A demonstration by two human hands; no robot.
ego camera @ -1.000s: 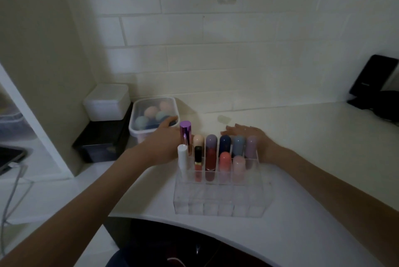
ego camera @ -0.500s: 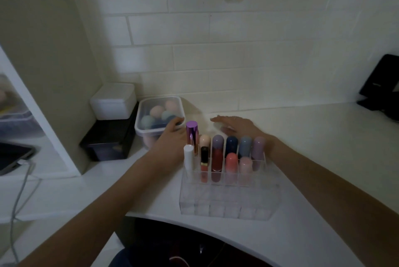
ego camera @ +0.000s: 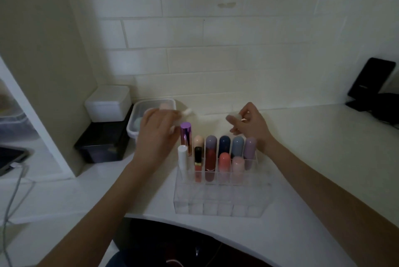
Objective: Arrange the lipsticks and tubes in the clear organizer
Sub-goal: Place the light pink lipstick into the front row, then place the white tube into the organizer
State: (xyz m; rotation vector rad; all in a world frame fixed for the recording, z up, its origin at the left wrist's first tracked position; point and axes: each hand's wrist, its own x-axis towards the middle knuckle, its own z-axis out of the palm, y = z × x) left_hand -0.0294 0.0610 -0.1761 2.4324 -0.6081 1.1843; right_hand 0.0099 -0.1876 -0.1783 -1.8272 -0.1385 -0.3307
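The clear acrylic organizer (ego camera: 220, 200) sits near the counter's (ego camera: 302, 159) curved front edge, its back compartments filled with upright lipsticks and tubes, a tall metallic purple tube (ego camera: 186, 137) at the back left. Both hands are raised behind it. The left hand (ego camera: 157, 135) curls its fingers around a pale, blurred tube (ego camera: 185, 113). The right hand (ego camera: 250, 125) pinches a small pale tube (ego camera: 234, 117). A lidded clear plastic container (ego camera: 136, 122) stands toward the counter's back left corner.

No readable text anywhere. Faint mark on black stand (ego camera: 367, 81), too small to read.
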